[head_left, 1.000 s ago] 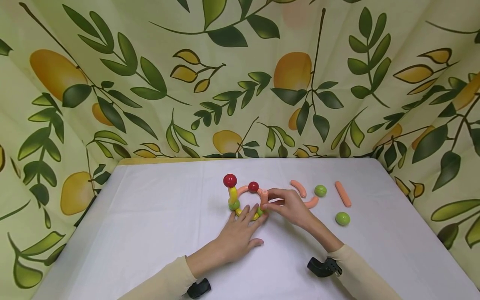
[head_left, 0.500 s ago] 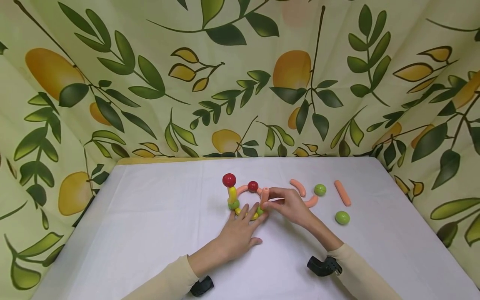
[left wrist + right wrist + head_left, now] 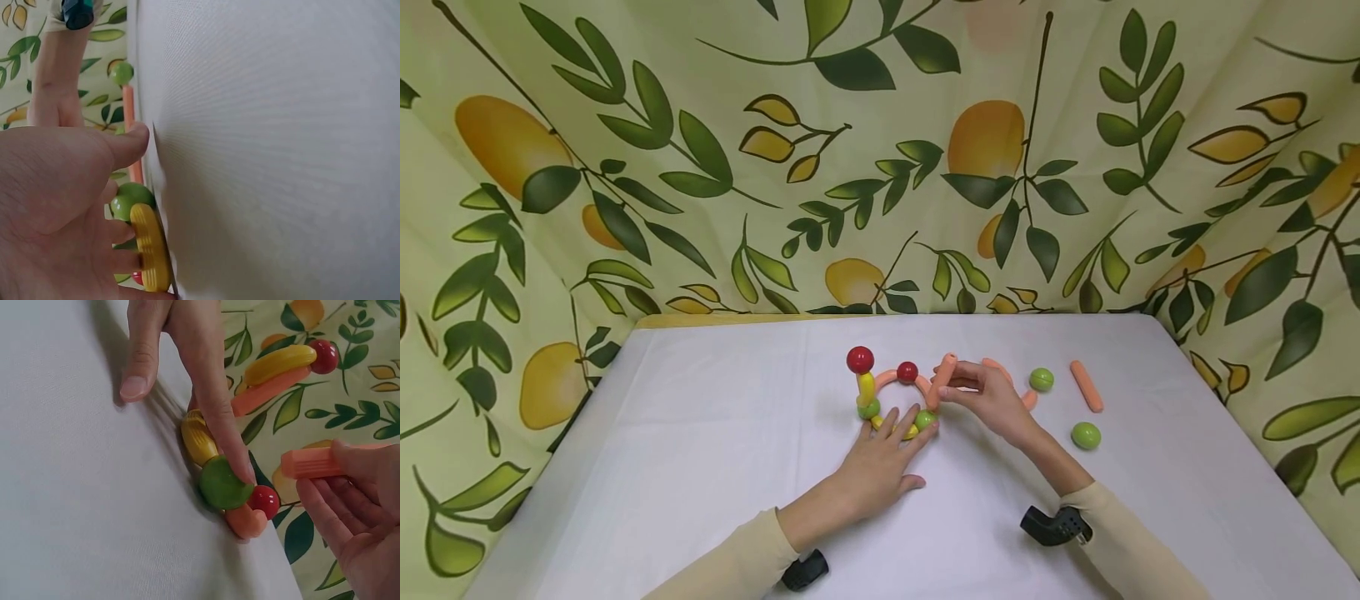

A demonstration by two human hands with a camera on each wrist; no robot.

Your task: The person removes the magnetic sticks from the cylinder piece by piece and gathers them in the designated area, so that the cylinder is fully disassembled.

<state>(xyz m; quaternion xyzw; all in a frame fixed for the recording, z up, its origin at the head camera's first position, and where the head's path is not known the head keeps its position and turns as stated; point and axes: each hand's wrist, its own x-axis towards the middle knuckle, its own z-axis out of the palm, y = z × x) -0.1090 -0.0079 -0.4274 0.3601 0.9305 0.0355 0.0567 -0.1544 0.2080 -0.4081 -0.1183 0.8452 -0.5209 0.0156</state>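
On the white table lies a ring of toy pieces: orange curved sticks, a red ball, green balls and a yellow curved stick. At its left a yellow stick rises from a green ball, topped by a larger red ball. My left hand rests with extended fingers on the ring's near side, a fingertip on the right green ball. Between thumb and fingers, my right hand pinches an orange stick, tilted, its lower end apart from that ball in the right wrist view.
Right of the ring lie two curved orange sticks, a green ball, another green ball and a straight orange stick. A leaf-and-fruit patterned curtain hangs behind the table.
My right hand has moved up and right with the orange stick, which stood nearly upright at the right green ball and now tilts away from it. The left hand stays in place.
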